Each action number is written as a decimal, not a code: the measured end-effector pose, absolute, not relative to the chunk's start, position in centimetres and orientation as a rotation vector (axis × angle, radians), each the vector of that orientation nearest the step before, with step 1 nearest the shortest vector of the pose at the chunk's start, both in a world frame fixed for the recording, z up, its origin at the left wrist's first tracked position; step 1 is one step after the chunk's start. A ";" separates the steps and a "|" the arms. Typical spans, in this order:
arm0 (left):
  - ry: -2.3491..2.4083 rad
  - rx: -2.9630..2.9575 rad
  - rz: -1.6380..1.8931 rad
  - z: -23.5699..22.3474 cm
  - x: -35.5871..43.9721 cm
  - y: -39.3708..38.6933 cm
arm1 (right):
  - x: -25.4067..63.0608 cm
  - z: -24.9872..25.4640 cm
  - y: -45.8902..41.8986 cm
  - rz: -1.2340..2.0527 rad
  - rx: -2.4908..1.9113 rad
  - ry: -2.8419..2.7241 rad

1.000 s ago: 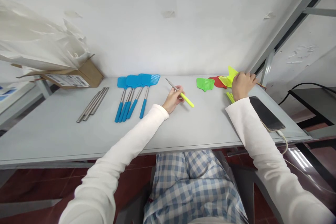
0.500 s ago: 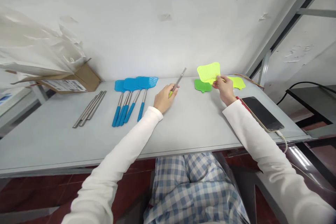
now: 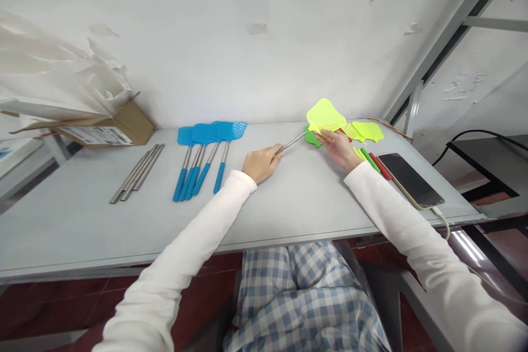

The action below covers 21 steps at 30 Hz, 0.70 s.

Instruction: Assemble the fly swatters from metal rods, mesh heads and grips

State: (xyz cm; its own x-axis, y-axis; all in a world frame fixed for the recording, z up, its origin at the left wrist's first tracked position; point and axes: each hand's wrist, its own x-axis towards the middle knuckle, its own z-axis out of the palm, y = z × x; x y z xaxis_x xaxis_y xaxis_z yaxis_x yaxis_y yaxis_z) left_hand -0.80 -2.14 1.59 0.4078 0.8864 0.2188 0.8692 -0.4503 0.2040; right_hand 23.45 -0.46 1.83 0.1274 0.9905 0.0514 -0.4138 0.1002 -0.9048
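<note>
Steel rod [image 3: 292, 143], left hand [image 3: 262, 164] gripping, aims right; right hand [image 3: 338, 148] pinches yellow swatter head [image 3: 325, 115].

No writing can be read: the printed label [image 3: 95, 136] on the cardboard box [image 3: 132, 124], well off beyond the left hand [image 3: 262, 165], is too small to be made out.

Bright even light, faint shadows, fisheye edge bend, glare on floor [image 3: 466, 247]

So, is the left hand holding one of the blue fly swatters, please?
No, the left hand holds a thin metal rod instead.
</note>
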 end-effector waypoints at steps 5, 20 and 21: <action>1.603 2.555 0.491 1.5 -0.8 -2.1 | 23.2 1.9 -0.9 1.278 -0.887 -0.902; 1.617 2.591 0.358 1.7 -0.6 -2.3 | 23.1 2.0 -1.1 1.255 -0.886 -0.998; 1.611 2.601 0.337 1.7 -0.6 -2.3 | 23.1 2.0 -1.2 1.243 -0.891 -1.021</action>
